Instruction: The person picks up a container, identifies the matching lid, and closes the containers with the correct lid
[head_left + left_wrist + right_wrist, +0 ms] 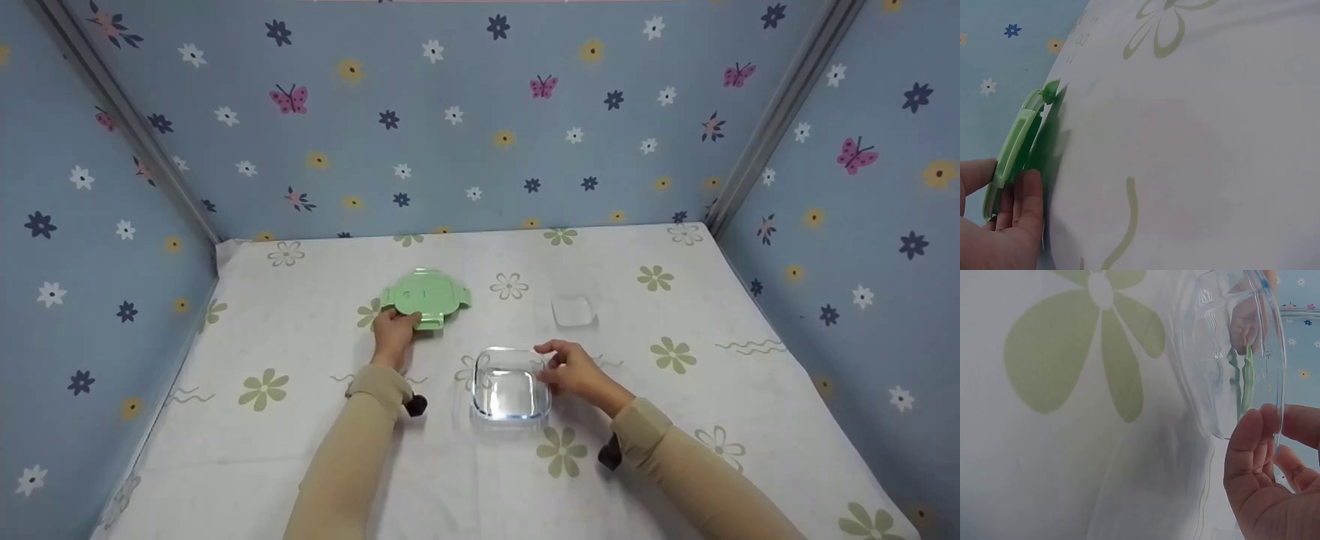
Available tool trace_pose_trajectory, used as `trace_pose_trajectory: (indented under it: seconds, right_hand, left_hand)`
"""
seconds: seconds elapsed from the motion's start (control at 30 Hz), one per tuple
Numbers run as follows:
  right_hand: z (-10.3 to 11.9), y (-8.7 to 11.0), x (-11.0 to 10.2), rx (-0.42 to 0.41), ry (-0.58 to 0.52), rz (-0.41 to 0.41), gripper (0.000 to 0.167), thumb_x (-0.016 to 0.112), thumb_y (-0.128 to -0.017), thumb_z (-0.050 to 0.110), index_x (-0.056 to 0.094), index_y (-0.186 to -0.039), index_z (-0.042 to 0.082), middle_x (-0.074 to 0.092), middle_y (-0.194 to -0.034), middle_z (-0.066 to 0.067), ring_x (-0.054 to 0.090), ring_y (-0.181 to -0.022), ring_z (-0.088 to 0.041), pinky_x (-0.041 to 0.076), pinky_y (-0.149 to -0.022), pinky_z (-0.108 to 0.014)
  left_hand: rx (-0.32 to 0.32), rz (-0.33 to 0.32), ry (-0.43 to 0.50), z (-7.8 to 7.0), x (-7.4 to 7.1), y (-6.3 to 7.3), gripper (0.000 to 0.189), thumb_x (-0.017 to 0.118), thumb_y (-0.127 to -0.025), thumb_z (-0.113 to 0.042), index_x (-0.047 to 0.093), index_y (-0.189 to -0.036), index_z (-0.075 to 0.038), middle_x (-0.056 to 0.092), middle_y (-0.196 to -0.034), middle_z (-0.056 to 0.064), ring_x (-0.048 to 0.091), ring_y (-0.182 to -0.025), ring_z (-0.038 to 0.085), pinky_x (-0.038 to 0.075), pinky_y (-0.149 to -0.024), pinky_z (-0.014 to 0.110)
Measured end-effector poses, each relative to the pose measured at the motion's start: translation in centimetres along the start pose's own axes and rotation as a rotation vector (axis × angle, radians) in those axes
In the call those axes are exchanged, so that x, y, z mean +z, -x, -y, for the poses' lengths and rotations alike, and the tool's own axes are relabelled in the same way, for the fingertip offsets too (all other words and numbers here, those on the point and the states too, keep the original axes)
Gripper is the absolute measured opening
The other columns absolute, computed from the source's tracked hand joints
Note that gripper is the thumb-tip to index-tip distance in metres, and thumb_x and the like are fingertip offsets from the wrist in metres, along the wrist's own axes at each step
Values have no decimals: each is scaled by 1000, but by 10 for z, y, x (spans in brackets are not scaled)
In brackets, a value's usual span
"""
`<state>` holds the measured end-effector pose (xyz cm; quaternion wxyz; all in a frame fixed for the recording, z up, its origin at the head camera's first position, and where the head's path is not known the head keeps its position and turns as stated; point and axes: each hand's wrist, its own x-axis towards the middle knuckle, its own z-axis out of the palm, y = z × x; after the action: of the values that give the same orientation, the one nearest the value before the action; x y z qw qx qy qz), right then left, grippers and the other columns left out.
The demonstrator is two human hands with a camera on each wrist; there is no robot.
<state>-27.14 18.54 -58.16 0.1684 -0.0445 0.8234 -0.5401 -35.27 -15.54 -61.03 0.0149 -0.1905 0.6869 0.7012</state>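
My left hand (pixel 395 339) pinches the near-left edge of a light green snap-on lid (pixel 427 292) with side flaps. In the left wrist view, the thumb lies on one face of the lid (pixel 1016 143) and the fingers are beneath it, with its shadow on the cloth. A clear, square glass food container (pixel 512 397) is nearer to me and to the right. My right hand (pixel 581 375) grips its right wall. The right wrist view shows thumb and fingers on both sides of the container's rim (pixel 1282 382), and the green lid shows through the glass.
A small clear square dish (pixel 574 310) sits on the cloth behind the right hand. White flowered cloth (pixel 262 442) covers the table. Blue patterned panels (pixel 450 150) stand at the back and both sides, with grey posts (pixel 787 112) in the corners.
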Motion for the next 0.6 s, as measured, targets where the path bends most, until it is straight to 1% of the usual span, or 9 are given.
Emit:
trace_pose_trajectory:
  seconds: [0.03, 0.13, 0.27, 0.37, 0.43, 0.53, 0.6]
  right_hand:
    - [0, 0, 0, 2, 0, -2, 50, 74, -91, -5, 63, -140, -8, 55, -85, -4, 60, -67, -16, 56, -59, -27]
    - [0, -1, -1, 8, -2, -5, 49, 74, -92, -5, 63, -140, -7, 55, -85, -4, 60, -67, -15, 56, -59, -26]
    - [-1, 0, -1, -2, -8, -2, 49, 74, -92, -5, 63, -139, -8, 54, -85, -4, 60, -67, -15, 56, -59, -26]
    - [0, 0, -1, -10, -9, -2, 49, 74, -92, -5, 62, -139, -9, 54, -86, -4, 60, -67, -16, 57, -59, -27]
    - [-1, 0, -1, -11, -6, -3, 49, 74, -92, -5, 63, -139, -8, 54, -86, -4, 61, -68, -16, 58, -60, -27]
    - [-1, 0, 0, -12, 3, -5, 49, 74, -92, -4, 63, -139, -7, 55, -88, -5, 61, -69, -16, 59, -61, -28]
    - [-1, 0, 0, -9, 8, -4, 48, 75, -92, -4, 63, -139, -7, 56, -88, -5, 62, -70, -16, 59, -62, -29]
  left_hand:
    - [-9, 15, 6, 0, -1, 1, 65, 63, -109, -14, 34, -161, 12, 47, -162, 26, 52, -147, 31, 45, -123, 41]
    - [-39, 53, 70, 0, -2, 3, 63, 61, -110, -13, 33, -162, 11, 46, -162, 25, 54, -144, 30, 48, -121, 41]
    - [-89, 63, 153, -1, -3, 4, 56, 57, -113, -17, 39, -159, 8, 50, -156, 21, 58, -135, 25, 52, -117, 40]
    - [-108, 49, 169, -2, -4, 5, 53, 56, -114, -22, 43, -157, 6, 54, -148, 15, 61, -123, 18, 55, -109, 36]
    - [-111, 48, 171, -1, -5, 6, 51, 58, -113, -22, 46, -156, 4, 57, -143, 12, 62, -115, 15, 56, -103, 33]
    - [-114, 56, 189, 1, -6, 8, 48, 58, -113, -18, 48, -155, 4, 60, -141, 13, 64, -109, 14, 58, -97, 30]
    - [-115, 67, 203, 3, -7, 9, 48, 57, -113, -15, 47, -155, 4, 60, -143, 15, 65, -108, 14, 59, -94, 28]
